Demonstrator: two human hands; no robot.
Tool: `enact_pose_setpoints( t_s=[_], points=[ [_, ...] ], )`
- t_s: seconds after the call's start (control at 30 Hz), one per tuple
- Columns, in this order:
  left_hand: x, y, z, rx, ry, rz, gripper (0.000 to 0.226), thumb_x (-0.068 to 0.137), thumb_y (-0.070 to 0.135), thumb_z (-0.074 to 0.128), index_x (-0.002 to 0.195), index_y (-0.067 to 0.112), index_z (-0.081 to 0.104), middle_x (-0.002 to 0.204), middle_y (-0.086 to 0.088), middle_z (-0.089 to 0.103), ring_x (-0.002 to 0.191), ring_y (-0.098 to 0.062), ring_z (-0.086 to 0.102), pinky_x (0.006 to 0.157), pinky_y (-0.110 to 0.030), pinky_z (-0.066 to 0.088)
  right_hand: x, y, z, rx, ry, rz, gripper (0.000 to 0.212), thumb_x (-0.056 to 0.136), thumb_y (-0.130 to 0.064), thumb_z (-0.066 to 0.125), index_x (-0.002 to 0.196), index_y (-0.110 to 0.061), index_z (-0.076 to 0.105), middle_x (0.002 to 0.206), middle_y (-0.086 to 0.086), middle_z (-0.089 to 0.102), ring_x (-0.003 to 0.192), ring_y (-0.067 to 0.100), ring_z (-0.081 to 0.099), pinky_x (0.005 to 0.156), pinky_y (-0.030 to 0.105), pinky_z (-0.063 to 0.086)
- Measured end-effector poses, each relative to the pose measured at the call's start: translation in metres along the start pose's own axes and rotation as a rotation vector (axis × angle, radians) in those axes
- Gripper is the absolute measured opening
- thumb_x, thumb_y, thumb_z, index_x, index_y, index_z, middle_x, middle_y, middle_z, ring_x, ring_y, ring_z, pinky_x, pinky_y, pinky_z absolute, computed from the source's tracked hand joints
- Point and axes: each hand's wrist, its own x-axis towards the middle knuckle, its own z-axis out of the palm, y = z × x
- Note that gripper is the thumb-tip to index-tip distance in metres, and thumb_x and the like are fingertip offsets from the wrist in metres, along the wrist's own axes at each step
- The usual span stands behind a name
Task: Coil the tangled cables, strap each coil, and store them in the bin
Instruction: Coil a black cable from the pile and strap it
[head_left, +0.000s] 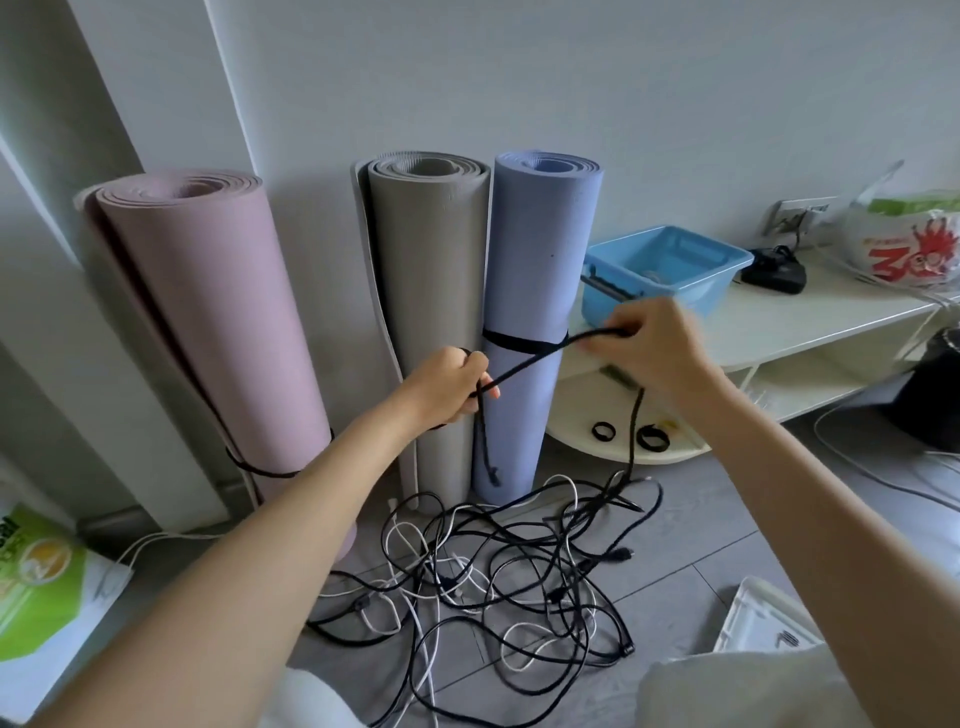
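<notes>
A black cable (535, 358) stretches taut between my two hands in front of the rolled mats. My left hand (451, 387) grips one part of it, and the cable's short end hangs down below the fist. My right hand (657, 345) pinches the cable farther along, up near the blue bin (670, 270); from there the cable drops to the tangled pile of black and white cables (519, 566) on the grey floor. Black straps (652, 436) lie on the low white shelf below the bin.
Three rolled mats stand against the wall: pink (208, 312), grey (431, 291), lilac-blue (535, 291). A white shelf unit (810, 322) holds a black device (774, 273) and a printed bag (909, 239). A green bag (41, 582) lies at left, a white tray (763, 618) at lower right.
</notes>
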Motion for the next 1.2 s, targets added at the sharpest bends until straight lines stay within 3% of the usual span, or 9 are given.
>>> enact_pose_setpoints(
  t_s=[0.1, 0.17, 0.37, 0.53, 0.7, 0.83, 1.0, 1.13, 1.2],
  points=[
    [0.003, -0.009, -0.004, -0.099, 0.033, -0.055, 0.041, 0.098, 0.011, 0.029, 0.066, 0.000, 0.053, 0.026, 0.007, 0.032, 0.024, -0.003, 0.024, 0.031, -0.013, 0.019, 0.010, 0.004, -0.016, 0.270, 0.313, 0.132, 0.029, 0.070, -0.008, 0.071, 0.051, -0.016, 0.051, 0.052, -0.001, 0.039, 0.056, 0.013, 0.033, 0.052, 0.025, 0.026],
    [0.006, -0.019, -0.008, -0.085, 0.077, -0.101, 0.042, 0.098, 0.011, 0.030, 0.064, 0.000, 0.053, 0.028, 0.005, 0.037, 0.026, -0.005, 0.029, 0.031, -0.013, 0.021, 0.011, 0.000, -0.021, 0.396, 0.366, 0.160, 0.029, 0.072, -0.005, 0.070, 0.053, -0.013, 0.049, 0.053, 0.000, 0.036, 0.052, 0.009, 0.028, 0.050, 0.022, 0.023],
    [0.002, -0.017, -0.010, -0.308, -0.130, -0.218, 0.041, 0.097, 0.017, 0.024, 0.074, 0.004, 0.056, 0.054, -0.008, 0.064, 0.050, -0.019, 0.063, 0.053, -0.021, 0.050, 0.003, -0.023, 0.006, 0.514, -0.070, -0.034, 0.036, 0.080, -0.008, 0.066, 0.059, -0.012, 0.037, 0.049, -0.011, 0.025, 0.047, 0.004, 0.022, 0.045, 0.016, 0.017],
    [-0.002, 0.005, -0.006, -0.549, -0.344, -0.151, 0.042, 0.100, 0.030, 0.028, 0.075, 0.008, 0.053, 0.040, 0.005, 0.033, 0.027, -0.007, 0.026, 0.034, -0.017, 0.027, 0.008, -0.020, 0.007, 0.823, -0.126, 0.058, 0.031, 0.093, -0.022, 0.055, 0.063, -0.015, 0.058, 0.051, -0.010, 0.032, 0.050, 0.009, 0.023, 0.052, 0.020, 0.019],
    [-0.007, 0.023, -0.003, -0.735, -0.492, -0.134, 0.059, 0.098, 0.050, 0.021, 0.074, 0.011, 0.058, 0.039, 0.007, 0.024, 0.025, -0.003, 0.017, 0.029, -0.014, 0.020, 0.008, -0.013, 0.019, 0.382, -0.095, 0.189, 0.052, 0.098, -0.037, 0.040, 0.053, -0.014, 0.053, 0.030, -0.010, 0.032, 0.028, 0.004, 0.027, 0.035, 0.014, 0.022],
    [-0.016, 0.032, -0.006, -0.828, -0.589, -0.090, 0.068, 0.092, 0.063, 0.017, 0.076, 0.014, 0.062, 0.043, 0.009, 0.025, 0.027, 0.001, 0.019, 0.029, -0.013, 0.022, 0.002, 0.011, 0.033, 0.105, -0.277, 0.359, 0.058, 0.098, -0.045, 0.034, 0.055, -0.011, 0.054, 0.042, 0.002, 0.037, 0.035, 0.015, 0.027, 0.035, 0.017, 0.022],
    [-0.024, 0.047, -0.005, -0.898, -0.729, 0.036, 0.049, 0.089, 0.044, 0.033, 0.078, 0.014, 0.071, 0.049, 0.010, 0.034, 0.026, 0.002, 0.024, 0.029, -0.009, 0.023, -0.008, 0.025, 0.037, -0.126, -0.493, 0.443, 0.052, 0.098, -0.041, 0.035, 0.063, -0.008, 0.055, 0.048, 0.002, 0.038, 0.035, 0.015, 0.027, 0.037, 0.016, 0.023],
    [-0.017, 0.048, -0.005, -1.087, -0.797, 0.149, 0.041, 0.090, 0.033, 0.043, 0.109, 0.007, 0.066, 0.061, 0.009, 0.043, 0.037, -0.003, 0.025, 0.037, -0.011, 0.034, -0.017, 0.009, 0.054, -0.220, -0.700, 0.421, 0.038, 0.094, -0.029, 0.047, 0.063, -0.009, 0.054, 0.049, 0.003, 0.038, 0.036, 0.015, 0.028, 0.037, 0.016, 0.024],
    [-0.012, 0.051, -0.006, -1.203, -0.684, 0.180, 0.043, 0.090, 0.030, 0.042, 0.120, 0.003, 0.054, 0.067, 0.008, 0.049, 0.040, -0.002, 0.035, 0.038, -0.012, 0.036, -0.023, 0.002, 0.063, -0.201, -0.773, 0.392, 0.031, 0.091, -0.022, 0.052, 0.063, -0.010, 0.051, 0.049, 0.003, 0.038, 0.033, 0.014, 0.026, 0.037, 0.016, 0.023]
  ],
)
